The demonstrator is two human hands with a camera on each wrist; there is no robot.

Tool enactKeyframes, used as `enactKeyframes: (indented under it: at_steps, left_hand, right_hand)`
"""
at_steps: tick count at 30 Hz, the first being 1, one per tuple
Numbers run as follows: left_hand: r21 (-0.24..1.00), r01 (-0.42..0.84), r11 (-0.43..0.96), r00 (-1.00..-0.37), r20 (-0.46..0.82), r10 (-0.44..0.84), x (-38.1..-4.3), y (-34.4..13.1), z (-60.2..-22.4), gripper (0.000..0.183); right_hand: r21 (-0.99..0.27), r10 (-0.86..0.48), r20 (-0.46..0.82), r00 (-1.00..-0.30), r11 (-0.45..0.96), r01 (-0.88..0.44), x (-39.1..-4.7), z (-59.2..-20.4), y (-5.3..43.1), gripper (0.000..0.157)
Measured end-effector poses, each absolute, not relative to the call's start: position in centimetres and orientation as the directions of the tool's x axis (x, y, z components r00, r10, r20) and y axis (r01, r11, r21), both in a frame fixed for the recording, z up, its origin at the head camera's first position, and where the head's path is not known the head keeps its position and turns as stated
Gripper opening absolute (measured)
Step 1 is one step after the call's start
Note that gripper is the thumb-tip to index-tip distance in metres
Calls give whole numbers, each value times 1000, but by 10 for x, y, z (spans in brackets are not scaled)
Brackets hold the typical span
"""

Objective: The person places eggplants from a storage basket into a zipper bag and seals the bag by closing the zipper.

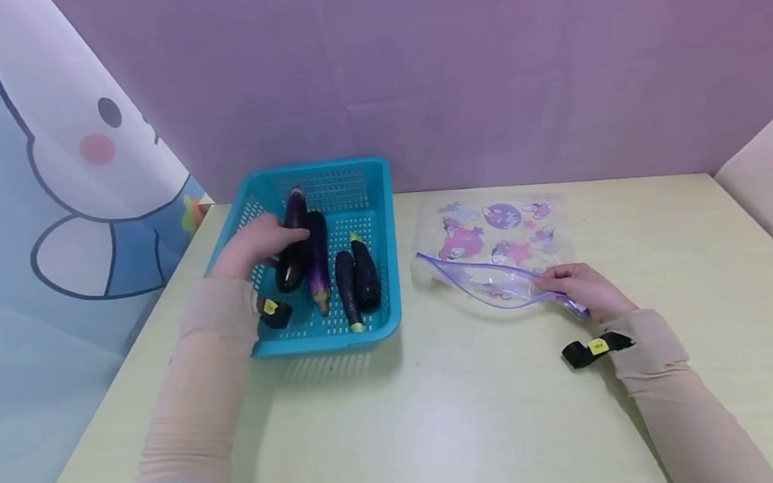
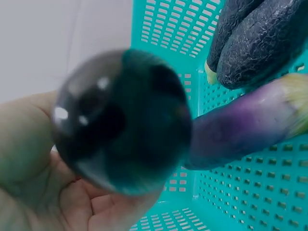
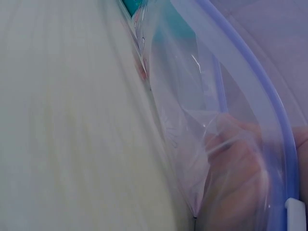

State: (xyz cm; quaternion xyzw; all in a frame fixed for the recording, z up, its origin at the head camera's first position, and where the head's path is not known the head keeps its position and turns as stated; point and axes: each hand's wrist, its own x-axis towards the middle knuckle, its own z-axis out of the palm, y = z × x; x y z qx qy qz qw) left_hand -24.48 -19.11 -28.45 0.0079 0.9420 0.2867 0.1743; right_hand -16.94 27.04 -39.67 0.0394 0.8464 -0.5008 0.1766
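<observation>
My left hand (image 1: 261, 241) reaches over the left side of a blue plastic basket (image 1: 389, 272) and grips a dark, glossy eggplant (image 1: 290, 271). In the left wrist view the rounded end of this eggplant (image 2: 120, 122) fills the middle, with fingers curled round it. Beside it in the basket lies a longer purple eggplant (image 1: 318, 251). Two smaller, wrinkled dark eggplants (image 1: 365, 274) rest to the right. My right hand (image 1: 587, 289) pinches the rim of a clear zip bag (image 1: 463, 246) with pink and purple prints. The bag's purple zip edge (image 3: 274, 106) gapes in a curve.
The basket and bag sit on a pale wooden table (image 1: 431, 437), with a purple cloth wall (image 1: 414, 78) behind. A blue cartoon curtain (image 1: 96, 159) hangs at the left. Black straps (image 1: 592, 348) hang from both wrists.
</observation>
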Motion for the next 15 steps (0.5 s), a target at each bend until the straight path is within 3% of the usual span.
enactKeyframes:
  at_steps: [15]
  left_hand:
    - [660,-90,746,-923,-337,187,-242,-165,-276,55]
  right_hand:
    - [-825,-106,-351,-930,505,254,-170,-397,270,21]
